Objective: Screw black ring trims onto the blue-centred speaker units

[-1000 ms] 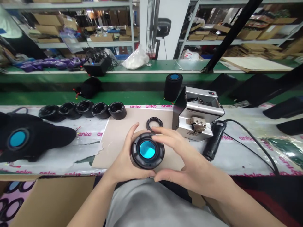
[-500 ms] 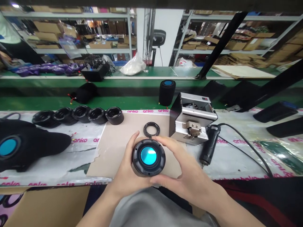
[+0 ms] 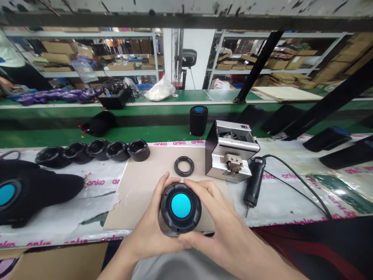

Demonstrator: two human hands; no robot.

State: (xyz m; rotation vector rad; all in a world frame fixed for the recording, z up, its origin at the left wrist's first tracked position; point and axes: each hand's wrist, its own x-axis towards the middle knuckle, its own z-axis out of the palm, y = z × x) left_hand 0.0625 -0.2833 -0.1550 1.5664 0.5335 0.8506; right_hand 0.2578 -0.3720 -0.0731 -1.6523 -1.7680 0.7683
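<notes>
Between my two hands is a black cylindrical speaker (image 3: 166,223), its round end with a shiny blue disc facing up toward me. My left hand (image 3: 148,229) wraps its left side, with the fingers along the edge. My right hand (image 3: 217,214) grips the right side, fingers over the far rim and thumb at the near rim. Just beyond it, a flat black ring (image 3: 176,170) lies on the beige board (image 3: 136,186). What lies under the speaker is hidden by my hands.
Several black ring-shaped housings (image 3: 139,150) stand in a row at left. A silver screw feeder (image 3: 231,151) and a corded electric screwdriver (image 3: 254,182) are at right. A black fabric-covered piece (image 3: 43,182) lies far left; another blue-topped cylinder (image 3: 198,120) stands behind.
The view has tilted up a little, so things appear lower. Both hands still hold the speaker, and its blue disc shows less glare. The flat ring stays on the board.
</notes>
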